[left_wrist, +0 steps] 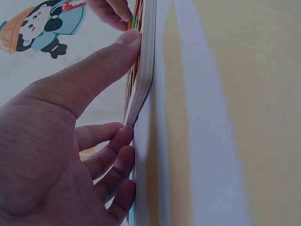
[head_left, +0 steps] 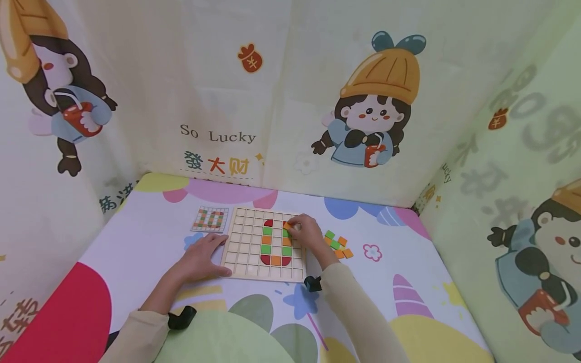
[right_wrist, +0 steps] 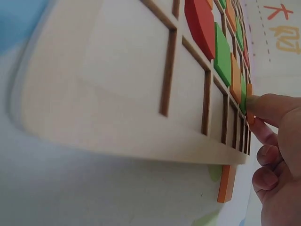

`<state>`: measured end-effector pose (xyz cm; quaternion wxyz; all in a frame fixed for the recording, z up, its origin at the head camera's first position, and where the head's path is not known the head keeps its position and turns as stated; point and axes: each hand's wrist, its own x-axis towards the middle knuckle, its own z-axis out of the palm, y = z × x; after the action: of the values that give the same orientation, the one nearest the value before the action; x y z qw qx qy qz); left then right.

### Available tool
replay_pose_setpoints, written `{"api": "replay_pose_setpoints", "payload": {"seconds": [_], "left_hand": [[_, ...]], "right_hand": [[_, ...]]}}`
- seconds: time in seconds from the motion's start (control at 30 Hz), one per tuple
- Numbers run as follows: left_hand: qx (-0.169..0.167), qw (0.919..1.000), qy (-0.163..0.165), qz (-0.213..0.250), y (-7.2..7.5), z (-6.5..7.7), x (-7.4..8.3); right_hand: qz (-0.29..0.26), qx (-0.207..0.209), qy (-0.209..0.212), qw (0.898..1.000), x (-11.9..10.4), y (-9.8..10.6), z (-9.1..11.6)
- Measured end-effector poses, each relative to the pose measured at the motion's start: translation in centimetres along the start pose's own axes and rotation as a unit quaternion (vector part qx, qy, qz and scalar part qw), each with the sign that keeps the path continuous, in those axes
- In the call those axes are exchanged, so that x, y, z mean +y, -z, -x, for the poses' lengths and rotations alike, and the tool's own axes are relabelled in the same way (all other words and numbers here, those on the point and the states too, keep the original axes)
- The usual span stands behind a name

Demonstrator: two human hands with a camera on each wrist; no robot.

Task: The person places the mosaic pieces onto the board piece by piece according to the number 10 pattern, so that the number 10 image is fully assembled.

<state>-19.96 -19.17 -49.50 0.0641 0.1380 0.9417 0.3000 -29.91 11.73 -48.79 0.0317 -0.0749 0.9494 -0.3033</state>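
A wooden grid board (head_left: 247,269) lies on the table, with red, green and orange tiles forming a ring-like shape in its right half. My left hand (head_left: 202,258) rests at the board's left edge. In the left wrist view its thumb (left_wrist: 106,63) lies straight against the rim and the other fingers bend loosely beside it. My right hand (head_left: 310,236) pinches an orange square tile (right_wrist: 250,101) between thumb and finger. That tile is over the upper right of the shape, overlapping a red piece there. Below it, a green tile (head_left: 287,250) sits in the right column.
Loose orange and green tiles (head_left: 342,242) lie right of the board, near my right forearm. A small printed pattern card (head_left: 210,220) is at the board's upper left. Patterned cloth walls (head_left: 290,126) stand behind the table and along both sides.
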Motion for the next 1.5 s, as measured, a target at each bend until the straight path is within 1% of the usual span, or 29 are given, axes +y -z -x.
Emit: {"api": "replay_pose_setpoints", "payload": {"seconds": [0.2,0.3,0.47,0.73,1.03,1.13,1.27,1.37,1.5], "left_hand": [[-0.003,1.0000,-0.001,0.003,0.0,0.0,0.1],[-0.001,1.0000,-0.001,0.003,0.1,0.0,0.1],[0.001,1.0000,-0.002,0.002,0.1,0.0,0.1],[0.000,1.0000,-0.004,0.001,-0.1,-0.1,0.0],[0.001,1.0000,-0.005,0.001,-0.1,-0.1,-0.2],[0.000,1.0000,-0.004,0.001,-0.1,-0.2,-0.2],[0.001,1.0000,-0.004,0.002,0.0,-0.2,-0.2],[0.001,1.0000,-0.005,0.002,0.0,-0.3,-0.2],[0.001,1.0000,-0.006,0.001,0.0,-0.3,-0.2]], "right_hand": [[0.004,-0.001,-0.003,1.000,-0.4,-0.5,-0.8],[-0.002,-0.003,-0.004,1.000,-0.7,-0.7,-1.2],[-0.010,-0.016,-0.004,1.000,-1.6,-0.8,-1.4],[-0.001,-0.023,-0.013,1.000,-2.4,-1.2,-1.8],[-0.001,-0.019,0.000,1.000,-2.1,-1.5,-2.0],[-0.013,-0.015,0.003,1.000,-1.9,-1.4,-1.8],[-0.046,0.002,0.008,0.999,-1.4,-0.9,-1.4],[-0.062,0.011,0.001,0.998,-0.9,-0.6,-1.0],[-0.069,0.013,-0.019,0.997,-0.5,-0.2,-0.4]]}}
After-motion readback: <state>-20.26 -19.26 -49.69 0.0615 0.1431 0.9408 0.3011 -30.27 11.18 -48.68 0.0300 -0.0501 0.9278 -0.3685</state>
